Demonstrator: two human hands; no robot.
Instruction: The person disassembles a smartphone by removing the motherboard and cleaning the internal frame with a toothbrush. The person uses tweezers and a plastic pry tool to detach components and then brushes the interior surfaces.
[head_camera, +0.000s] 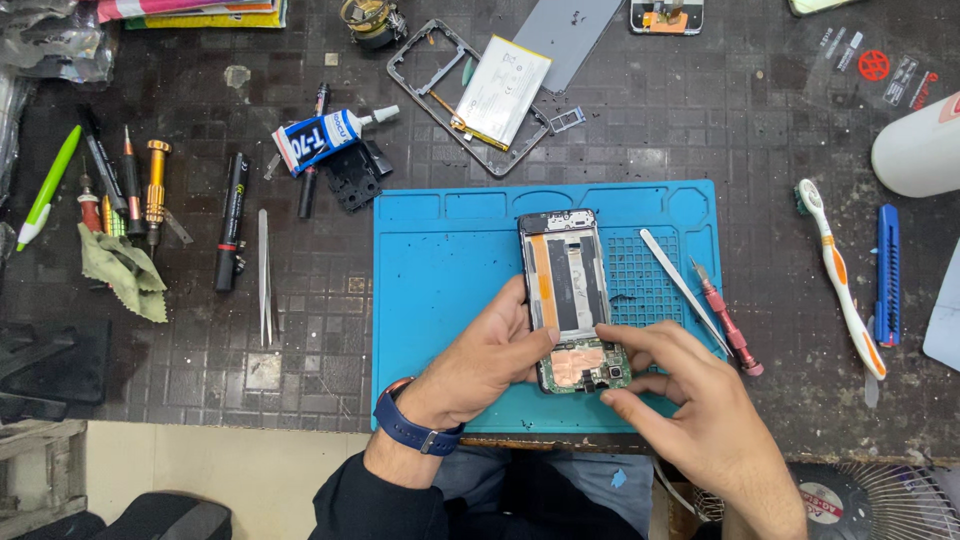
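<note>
Meanwhile, at a dark tiled workbench (700, 110), a person's left hand (485, 365) grips an opened black smartphone with its back cover removed (566, 285), fingers wrapped around its left edge, holding it over a blue silicone repair mat (440, 300). The right hand (690, 410) pinches at the phone's near end, thumb and forefinger closed narrowly on the exposed green circuit board with copper shielding (585, 365); whatever sits between the fingertips is too small to make out. The near corners of the phone are hidden behind both hands. A dark blue wristwatch (410, 425) circles the left wrist.

Just right of the phone, a pair of silver tweezers (685, 290) and a red-handled precision screwdriver (728, 320) lie on the mat's right edge. Farther right rest a white and orange toothbrush (840, 280) and a blue utility knife (886, 275). A white cylindrical object (920, 150) is cut off at the right border.

At the far side, a grey phone frame (420, 75) holds a white flat battery (500, 90), beside a blue and white glue tube (325, 135). To the left lie a second pair of steel tweezers (265, 280), a black marker pen (231, 220), several small screwdrivers (150, 190) and a crumpled green cloth (125, 270). A fan grille (880, 500) is partly visible at the near right corner.
</note>
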